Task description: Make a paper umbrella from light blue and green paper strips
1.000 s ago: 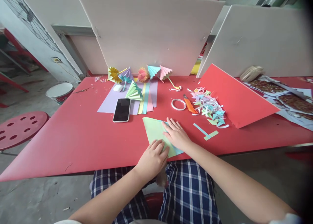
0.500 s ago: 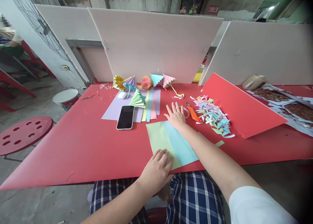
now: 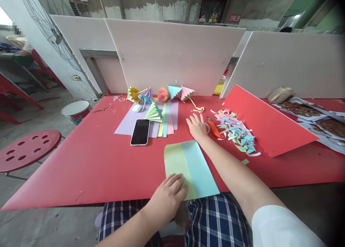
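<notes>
My left hand (image 3: 168, 195) lies with its fingers flat on the pale green strip of a paper sheet (image 3: 174, 159) near the table's front edge. A light blue paper (image 3: 201, 169) shows beside the green one, and the two overlap or touch; I cannot tell which. My right hand (image 3: 198, 127) reaches past the sheets' far edge, open with its fingers spread on or just above the red table. Beside those fingers lie a white ring (image 3: 207, 127), partly hidden, and an orange utility knife (image 3: 215, 128).
A black-screened phone (image 3: 140, 132) lies on coloured paper sheets (image 3: 124, 126). Folded paper umbrellas (image 3: 154, 112) stand behind it. Paper scraps (image 3: 237, 132) heap beside a tilted red board (image 3: 269, 121). White panels (image 3: 175, 56) border the back; a red stool (image 3: 29, 150) stands left.
The green and blue sheets have slid toward me under my left hand, and their far edge has left my right fingers. My view has tilted up slightly.
</notes>
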{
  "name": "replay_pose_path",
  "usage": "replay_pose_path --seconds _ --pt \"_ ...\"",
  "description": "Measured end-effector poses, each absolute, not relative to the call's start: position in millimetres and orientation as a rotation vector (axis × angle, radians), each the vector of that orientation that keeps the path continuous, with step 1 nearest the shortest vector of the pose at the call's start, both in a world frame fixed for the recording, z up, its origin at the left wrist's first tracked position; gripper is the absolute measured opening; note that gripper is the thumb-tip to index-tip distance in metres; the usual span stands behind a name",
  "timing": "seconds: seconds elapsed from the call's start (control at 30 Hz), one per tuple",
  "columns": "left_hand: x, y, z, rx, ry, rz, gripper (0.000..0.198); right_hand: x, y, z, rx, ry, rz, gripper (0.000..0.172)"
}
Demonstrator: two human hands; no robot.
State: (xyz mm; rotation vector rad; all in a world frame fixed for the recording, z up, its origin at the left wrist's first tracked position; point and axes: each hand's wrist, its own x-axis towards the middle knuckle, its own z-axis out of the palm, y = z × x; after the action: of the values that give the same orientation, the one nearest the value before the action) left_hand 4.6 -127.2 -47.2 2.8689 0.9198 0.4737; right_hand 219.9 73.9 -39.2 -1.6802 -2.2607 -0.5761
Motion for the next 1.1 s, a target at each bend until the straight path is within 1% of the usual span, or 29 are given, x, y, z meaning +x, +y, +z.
replay_pose_path --seconds 0.13,0.3,0.43,0.57,0.63,0.73,0.77,0.87,0.97,1.1 --pt "-16.7 -124.1 -32.4 2.771 0.797 0.386 0.035 219.8 59.0 -38.2 -1.641 -2.100 -0.477 0.035" --pt "-33.8 -109.6 -27.6 2.716 0.808 0.380 0.041 206.9 20.5 -21.8 -1.514 -2.114 -0.364 0.029" --pt "-41.6 -95.1 -24.9 2.745 0.883 0.456 0.031 184.7 -25.4 -2.1 -1.261 -2.108 -0.015 0.026" --pt "-48.3 -76.9 -15.9 2.755 1.000 0.611 0.031 165.2 -56.0 9.0 -1.149 -2.224 0.192 0.026" --pt "-51.7 -65.6 -11.9 2.769 0.972 0.583 0.031 160.4 -58.4 9.8 -1.176 -2.288 0.311 0.028" --pt "-54.6 -48.6 -6.7 2.837 0.880 0.486 0.031 158.4 -51.4 7.0 -1.342 -2.362 0.568 0.035" --pt "-54.4 -43.8 -4.9 2.866 0.864 0.472 0.031 158.7 -48.3 5.4 -1.409 -2.374 0.635 0.033" --pt "-49.5 -35.2 -0.6 2.962 0.929 0.565 0.034 162.0 -42.0 -0.4 -1.591 -2.322 0.733 0.013" --pt "-39.4 -34.4 -0.9 3.017 1.081 0.618 0.035 168.7 -41.5 -6.1 -1.683 -2.162 0.785 0.013" --pt "-22.9 -39.6 -6.5 2.934 1.106 0.303 0.028 178.7 -44.3 -12.4 -1.720 -2.035 0.792 0.017"
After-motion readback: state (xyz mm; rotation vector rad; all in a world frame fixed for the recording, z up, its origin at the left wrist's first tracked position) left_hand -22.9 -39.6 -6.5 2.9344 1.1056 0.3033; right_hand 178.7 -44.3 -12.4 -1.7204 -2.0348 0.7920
